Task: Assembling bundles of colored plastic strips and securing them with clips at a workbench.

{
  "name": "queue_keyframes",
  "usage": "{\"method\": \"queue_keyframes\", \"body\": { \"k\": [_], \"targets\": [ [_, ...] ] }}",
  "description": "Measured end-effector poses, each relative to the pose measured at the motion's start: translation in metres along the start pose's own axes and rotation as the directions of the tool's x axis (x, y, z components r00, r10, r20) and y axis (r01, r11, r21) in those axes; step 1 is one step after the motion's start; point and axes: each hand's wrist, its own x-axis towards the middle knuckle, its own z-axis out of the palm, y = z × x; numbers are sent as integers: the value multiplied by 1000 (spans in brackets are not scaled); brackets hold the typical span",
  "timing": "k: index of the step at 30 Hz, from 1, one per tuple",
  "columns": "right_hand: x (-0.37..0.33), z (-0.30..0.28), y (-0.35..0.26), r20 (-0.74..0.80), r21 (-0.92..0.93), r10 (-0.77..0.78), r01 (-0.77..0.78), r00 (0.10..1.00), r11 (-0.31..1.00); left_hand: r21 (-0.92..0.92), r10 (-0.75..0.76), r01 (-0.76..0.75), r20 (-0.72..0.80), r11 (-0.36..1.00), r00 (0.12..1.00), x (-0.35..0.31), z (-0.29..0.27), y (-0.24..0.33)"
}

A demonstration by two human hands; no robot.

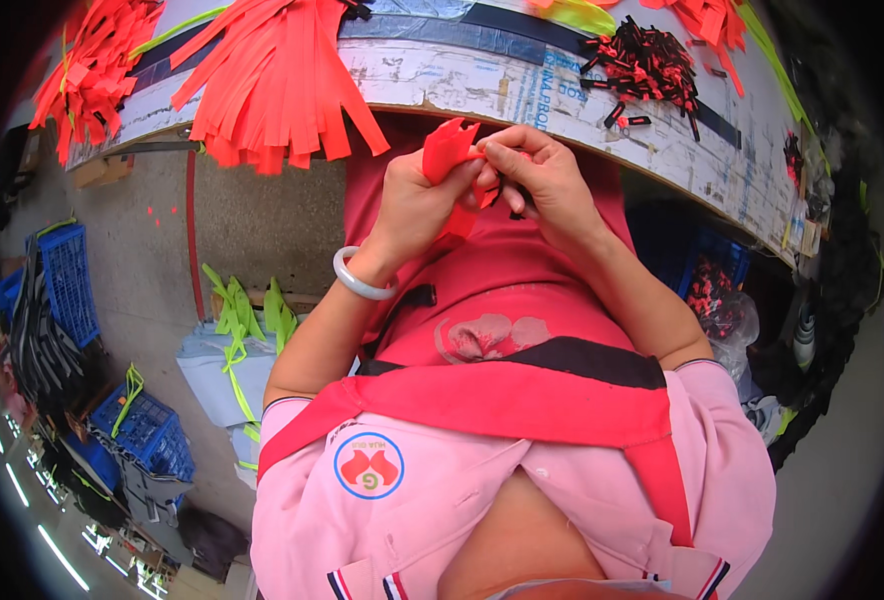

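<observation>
Just in front of my red apron, both hands meet below the table's near edge. My left hand is closed around an orange-red fabric strip, whose end sticks up above the thumb. With thumb and forefinger, my right hand pinches the edge of the same strip, its other fingers curled. Something small and black shows between the hands; the fingers hide most of it. A large bundle of orange-red strips hangs over the table edge, beyond my left hand. Farther right lies a pile of small black-and-red pieces.
The table has a worn, taped cardboard cover. Another strip bundle lies far left. Blue crates stand on the floor at left, near a pale stack tied with yellow-green ribbon. Below the table at right is a clear plastic bag.
</observation>
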Motion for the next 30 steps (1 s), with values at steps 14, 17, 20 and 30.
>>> {"method": "queue_keyframes", "body": {
  "k": [14, 17, 20, 30],
  "targets": [
    [-2, -5, 3, -10, -164, 76, -77, 997, 984, 81, -3, 1, 24, 997, 1000, -2, -8, 3],
    [0, -22, 2, -66, -231, -132, 114, 989, 966, 29, -8, 7, 16, 1000, 1000, 0, -14, 4],
    [5, -21, -11, -55, -347, -82, 58, 995, 936, -23, -49, 50, 25, 998, 998, 0, -18, 0],
    [-3, -7, -10, 160, -325, -145, 191, 976, 926, -67, -195, 201, 86, 977, 977, -2, -28, 18]
  ]
}}
